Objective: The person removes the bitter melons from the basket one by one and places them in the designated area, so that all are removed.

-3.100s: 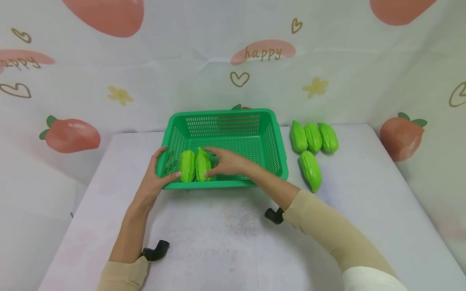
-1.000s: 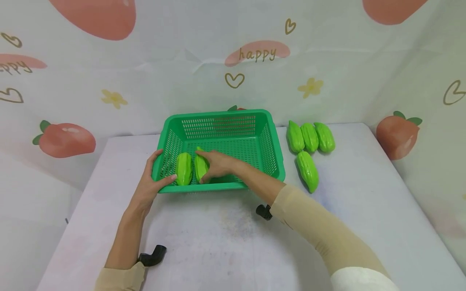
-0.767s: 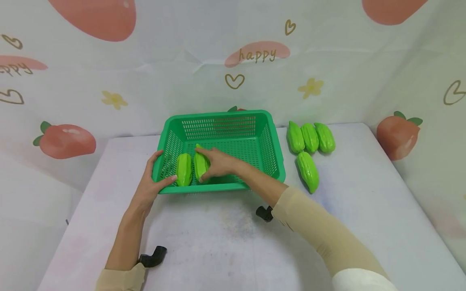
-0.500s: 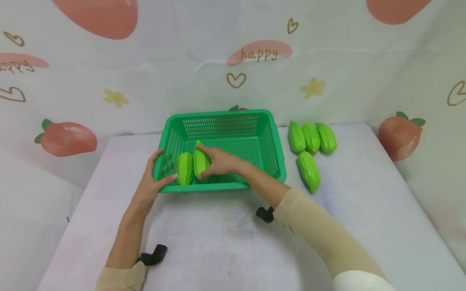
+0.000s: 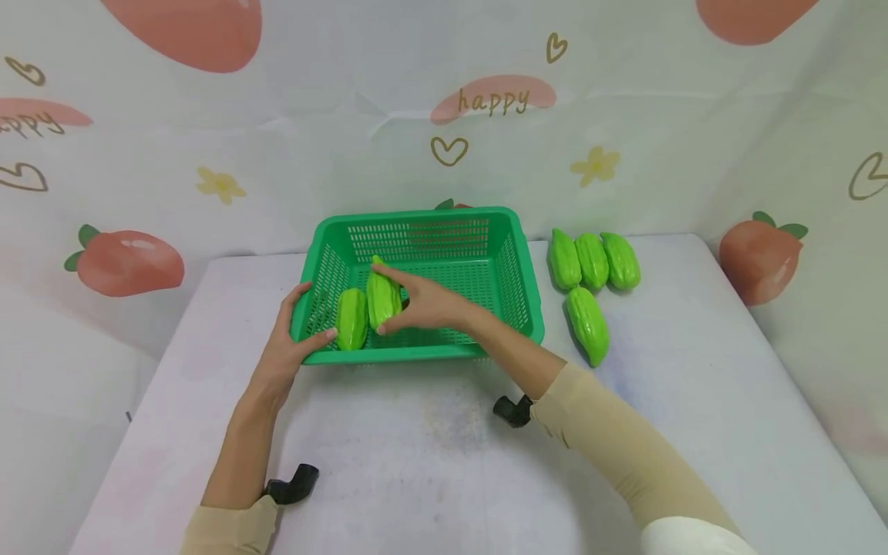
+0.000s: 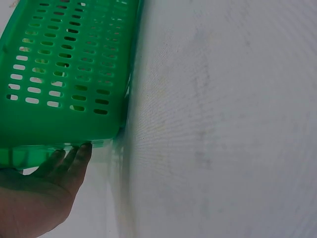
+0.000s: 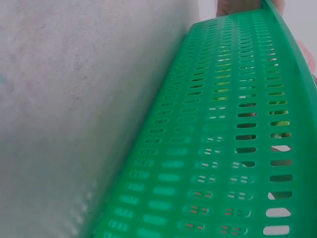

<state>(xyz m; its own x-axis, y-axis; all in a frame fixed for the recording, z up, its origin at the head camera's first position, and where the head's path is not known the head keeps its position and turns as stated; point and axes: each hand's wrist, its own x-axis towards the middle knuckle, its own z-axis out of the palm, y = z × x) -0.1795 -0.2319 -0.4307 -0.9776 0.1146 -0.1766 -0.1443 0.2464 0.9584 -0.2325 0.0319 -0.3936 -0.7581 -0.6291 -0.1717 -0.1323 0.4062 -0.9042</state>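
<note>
A green plastic basket (image 5: 423, 356) with slotted walls stands on the table. My left hand (image 5: 287, 347) grips its left front corner, thumb over the rim and fingers outside the left wall. In the left wrist view, the left hand (image 6: 54, 186) shows under the basket wall (image 6: 64, 121). Inside, my right hand (image 5: 430, 304) holds a bright green bitter melon (image 5: 382, 299) between thumb and fingers. A second bitter melon (image 5: 351, 320) lies just left of it, near the left thumb. In the right wrist view the front wall (image 7: 208, 129) hides most of the right hand.
Right of the basket lie three bitter melons (image 5: 592, 260) side by side, with another bitter melon (image 5: 588, 325) in front of them. A printed cloth (image 5: 333, 108) hangs behind the table (image 5: 430, 462). Black wrist-camera parts (image 5: 294, 484) jut from both forearms.
The right hand has moved its bitter melon back inside the basket, slightly apart from and farther back than the left one. The left hand has kept its grip on the basket corner.
</note>
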